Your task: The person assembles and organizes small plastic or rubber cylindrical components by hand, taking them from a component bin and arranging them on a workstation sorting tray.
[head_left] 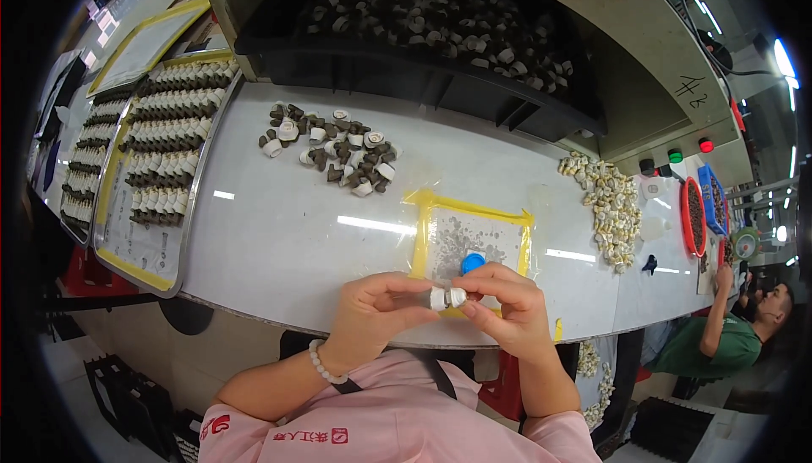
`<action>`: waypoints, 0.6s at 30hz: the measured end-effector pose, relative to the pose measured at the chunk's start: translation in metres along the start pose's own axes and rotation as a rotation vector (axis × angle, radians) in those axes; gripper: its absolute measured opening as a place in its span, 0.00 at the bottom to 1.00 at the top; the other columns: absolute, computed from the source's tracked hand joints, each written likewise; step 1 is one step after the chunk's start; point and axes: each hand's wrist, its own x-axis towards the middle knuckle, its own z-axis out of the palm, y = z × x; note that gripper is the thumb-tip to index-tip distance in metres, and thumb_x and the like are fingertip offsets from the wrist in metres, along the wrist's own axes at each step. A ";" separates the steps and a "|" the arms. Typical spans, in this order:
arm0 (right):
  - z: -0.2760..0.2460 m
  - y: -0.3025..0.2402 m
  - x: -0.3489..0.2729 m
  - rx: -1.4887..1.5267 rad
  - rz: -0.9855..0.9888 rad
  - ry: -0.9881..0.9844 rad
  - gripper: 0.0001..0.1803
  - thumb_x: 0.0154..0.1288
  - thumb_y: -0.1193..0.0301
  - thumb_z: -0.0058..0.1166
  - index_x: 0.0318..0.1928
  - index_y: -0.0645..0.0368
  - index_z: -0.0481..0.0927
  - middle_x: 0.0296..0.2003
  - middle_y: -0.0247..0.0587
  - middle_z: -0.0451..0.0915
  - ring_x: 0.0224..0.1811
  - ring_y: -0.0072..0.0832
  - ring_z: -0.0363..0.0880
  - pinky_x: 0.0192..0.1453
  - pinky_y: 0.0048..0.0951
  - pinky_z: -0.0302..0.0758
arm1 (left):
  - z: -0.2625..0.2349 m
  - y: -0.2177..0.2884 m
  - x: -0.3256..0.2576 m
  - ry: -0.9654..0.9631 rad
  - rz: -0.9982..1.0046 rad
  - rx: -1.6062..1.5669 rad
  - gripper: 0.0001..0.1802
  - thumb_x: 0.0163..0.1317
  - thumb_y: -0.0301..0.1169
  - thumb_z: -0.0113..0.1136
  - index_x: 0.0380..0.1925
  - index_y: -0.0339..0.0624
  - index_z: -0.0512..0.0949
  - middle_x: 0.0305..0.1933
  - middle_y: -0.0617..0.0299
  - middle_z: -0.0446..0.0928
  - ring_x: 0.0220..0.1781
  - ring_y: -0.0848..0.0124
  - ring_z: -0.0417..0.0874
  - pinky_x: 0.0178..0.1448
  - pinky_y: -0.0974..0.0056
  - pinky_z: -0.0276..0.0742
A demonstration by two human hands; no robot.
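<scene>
Over the near edge of the table, my left hand pinches a small white-and-dark part between thumb and fingers. Against its end my right hand holds a small white piece by thumb and fingertips. The two pieces meet end to end, or nearly so; a gap is hard to make out. Just beyond the right fingers lies a blue round cap, on a grey-stained sheet framed with yellow tape. A loose heap of white-and-dark parts lies farther off to the left.
A metal tray with rows of parts stands at left. Behind, a black bin full of parts sits under a metal housing. Cream pieces are piled at right, near a red basket. A person in green sits beyond.
</scene>
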 end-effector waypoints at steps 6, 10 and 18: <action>-0.001 0.003 -0.006 -0.061 -0.036 -0.018 0.14 0.55 0.79 0.60 0.44 0.66 0.81 0.34 0.42 0.79 0.35 0.26 0.76 0.38 0.23 0.71 | 0.000 -0.004 -0.002 -0.015 0.055 0.008 0.16 0.52 0.11 0.60 0.42 0.30 0.77 0.43 0.55 0.78 0.45 0.70 0.81 0.51 0.69 0.80; 0.004 0.000 -0.010 -0.018 0.064 -0.026 0.14 0.57 0.79 0.59 0.45 0.65 0.81 0.35 0.43 0.80 0.36 0.27 0.77 0.38 0.22 0.72 | 0.001 -0.004 -0.005 0.001 0.085 0.046 0.15 0.52 0.11 0.60 0.42 0.30 0.78 0.43 0.55 0.78 0.44 0.71 0.81 0.50 0.69 0.80; 0.009 0.009 -0.011 0.025 -0.004 -0.012 0.15 0.56 0.81 0.60 0.45 0.65 0.81 0.36 0.42 0.80 0.34 0.21 0.75 0.35 0.18 0.69 | -0.002 -0.005 -0.006 -0.020 0.054 0.035 0.14 0.51 0.12 0.61 0.40 0.30 0.79 0.41 0.56 0.78 0.43 0.72 0.81 0.48 0.71 0.79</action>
